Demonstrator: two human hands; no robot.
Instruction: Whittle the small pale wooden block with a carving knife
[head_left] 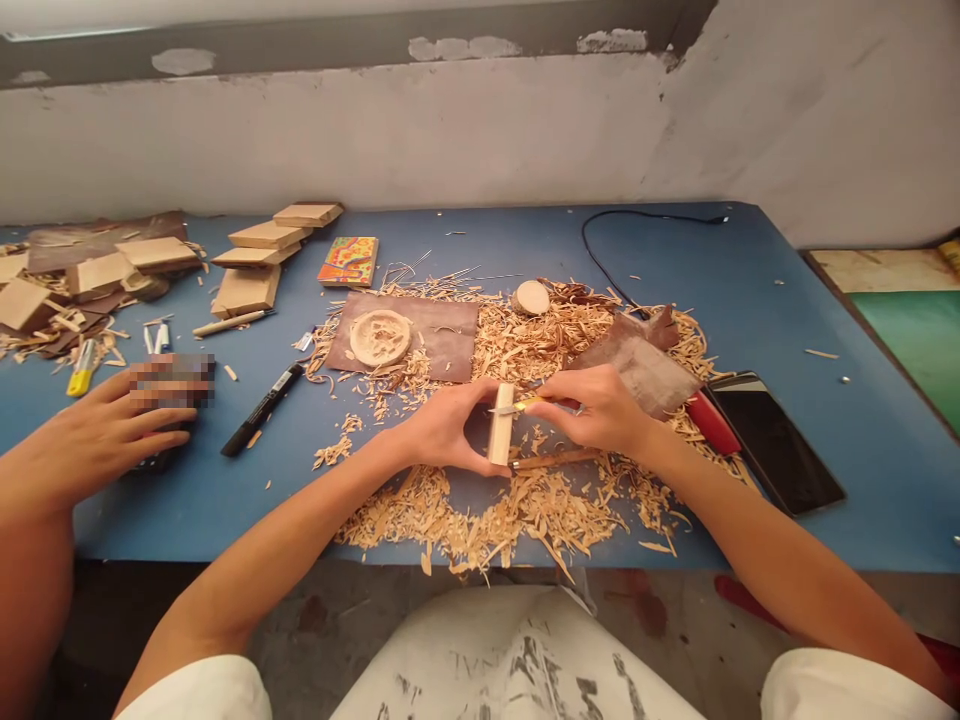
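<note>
Between the thumb and fingers of my left hand (pixel 450 425) a small wooden block (pixel 501 440) is held on edge above the table. My right hand (pixel 600 408) grips a yellow craft knife (pixel 531 402), its blade lying against the upper part of the block. Below my right hand a wooden-handled carving tool (pixel 555 459) rests among the wood shavings (pixel 480 520). Farther back, a round carved wooden piece (pixel 380 338) sits on a brown sandpaper sheet (pixel 450 340). A round wood slice (pixel 531 297) lies on the shavings behind my hands.
On the left another person's hand (pixel 112 430) rests at a dark, blurred object. Several wooden blocks (pixel 247 290) are stacked at the back left, beside a colourful box (pixel 349 261). A black marker (pixel 262 408) lies left of my arm; a phone (pixel 776 440) and black cable (pixel 600 255) are on the right.
</note>
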